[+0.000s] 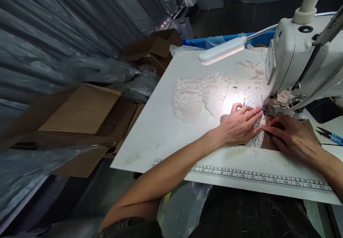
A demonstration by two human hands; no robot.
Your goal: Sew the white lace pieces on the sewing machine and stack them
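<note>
White lace fabric (254, 138) lies under the needle area of a white sewing machine (288, 57). My left hand (239, 125) rests flat on this lace, fingers stretched toward the presser foot (264, 110). From the other side, my right hand (293, 134) reaches in with its fingers apart and somewhat bent. One of its fingertips touches the lace's right edge, close to my left thumb. Beneath the right hand is a brown flat piece (269, 141). Another white lace piece (200, 95) lies spread out left of the hands.
A lamp (223, 50) lights the sewing spot. Blue-handled thread snips (331, 136) lie at the right, near a dark flat object (324, 109). A printed ruler (241, 175) runs along the table's front edge. Cardboard boxes (80, 113) and plastic wrapping stand left of the table.
</note>
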